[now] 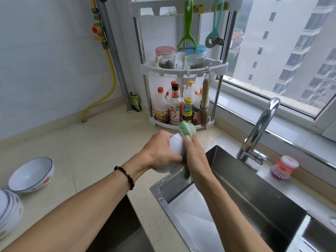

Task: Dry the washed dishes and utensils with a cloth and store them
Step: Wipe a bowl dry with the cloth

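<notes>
Holding a white bowl [175, 144] on its side at the centre of the frame, the left hand [160, 151] curls its fingers and thumb round the bowl's outside, just above the near-left corner of the steel sink [254, 197]. The right hand [196, 157] presses a green-and-white cloth [185, 130] against the bowl; its grip is closed on the cloth, with the fingers laid along it, one bunched end sticking up past the fingertips and a green strip hanging down below the palm. A dark beaded bracelet [125, 176] sits on the left wrist.

At the lower left of the frame, on the pale stone surface [94, 142], a white bowl with a dark rim and a red pattern [31, 174] rests tilted, well apart from the hands. Just below it, at the frame's left edge, stands a stack of striped bowls [9, 210], blurred.

In the upper middle, a corner rack [183, 68] holds sauce bottles [174, 106] on its bottom tier and two lidded jars above. A green peeler [188, 26] hangs from its top. At right, a chrome tap [260, 128] rises behind the sink, with a pink dish brush [284, 167] beside it.
</notes>
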The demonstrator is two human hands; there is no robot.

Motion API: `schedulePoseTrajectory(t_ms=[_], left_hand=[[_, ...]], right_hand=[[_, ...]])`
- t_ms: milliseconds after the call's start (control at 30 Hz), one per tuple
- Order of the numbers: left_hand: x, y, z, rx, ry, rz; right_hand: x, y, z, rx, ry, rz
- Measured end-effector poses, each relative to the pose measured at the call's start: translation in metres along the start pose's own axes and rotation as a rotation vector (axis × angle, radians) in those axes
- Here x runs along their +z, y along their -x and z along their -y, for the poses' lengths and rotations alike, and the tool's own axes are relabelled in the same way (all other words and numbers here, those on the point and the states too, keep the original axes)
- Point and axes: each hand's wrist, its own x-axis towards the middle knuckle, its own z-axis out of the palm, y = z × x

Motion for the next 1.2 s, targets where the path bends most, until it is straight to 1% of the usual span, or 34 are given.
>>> schedulePoseTrajectory(t_ms=[33,67,133,167,200,267,333,367,433,467,533,600,700,767,867,900,967,1067,1133,1167,1200], left_hand=[[0.0,0.001,-0.001,0.014,-0.045,0.015],[0.001,0.004,-0.002,0.035,-0.071,0.03],[0.003,0.008,0.001,0.053,-0.021,0.048],[0.003,0.008,0.004,0.038,0.034,0.041],[0.003,0.008,0.005,0.02,0.062,0.025],[0.003,0.004,0.005,0.0,-0.001,0.02],[0.003,0.004,0.001,0.018,-0.104,0.045],[0.002,0.006,0.0,0.048,-0.109,0.058],[-0.003,0.01,-0.002,0.105,0.018,0.1],[-0.006,0.014,-0.003,0.125,0.131,0.122],[-0.007,0.018,-0.004,0.155,0.302,0.142],[-0.009,0.017,-0.002,0.118,0.347,0.17],[-0.019,0.012,0.0,-0.011,0.315,0.315],[-0.022,0.007,-0.004,-0.067,0.207,0.374],[-0.015,0.001,-0.011,-0.089,0.115,0.316],[-0.012,-0.001,-0.011,-0.084,0.091,0.293],[-0.006,-0.002,-0.009,-0.083,0.032,0.264],[0.006,-0.004,0.003,-0.084,0.053,0.21],[0.01,-0.005,0.012,-0.084,0.107,0.151],[0.01,-0.005,0.015,-0.078,0.118,0.138],[0.01,-0.004,0.015,-0.065,0.119,0.134]], right_hand=[[0.001,0.002,-0.001,0.019,-0.007,0.003],[0.001,0.001,0.001,0.074,-0.078,0.004],[-0.005,-0.003,0.005,0.201,-0.223,0.003],[-0.006,-0.005,0.004,0.19,-0.229,-0.004],[-0.005,-0.006,0.004,0.13,-0.164,-0.023],[0.002,-0.002,0.003,0.017,-0.012,-0.02],[0.007,0.0,0.001,0.052,-0.031,-0.027],[0.005,-0.001,0.003,0.097,-0.106,-0.026],[-0.006,-0.008,0.011,0.222,-0.266,-0.029],[-0.012,-0.01,0.015,0.258,-0.315,-0.001],[-0.022,-0.014,0.019,0.305,-0.39,-0.021],[-0.025,-0.015,0.013,0.289,-0.385,-0.045],[-0.025,-0.013,0.008,0.292,-0.256,-0.053],[-0.026,-0.012,0.013,0.259,-0.138,-0.026],[-0.022,-0.017,0.023,0.179,0.024,-0.06],[-0.021,-0.018,0.024,0.133,0.087,-0.067],[-0.017,-0.018,0.021,-0.006,0.212,-0.03],[-0.008,-0.003,0.011,-0.127,0.238,0.048],[-0.003,0.007,-0.003,-0.205,0.274,0.061],[-0.003,0.011,-0.009,-0.194,0.268,0.064],[-0.006,0.009,-0.014,-0.157,0.212,0.055]])
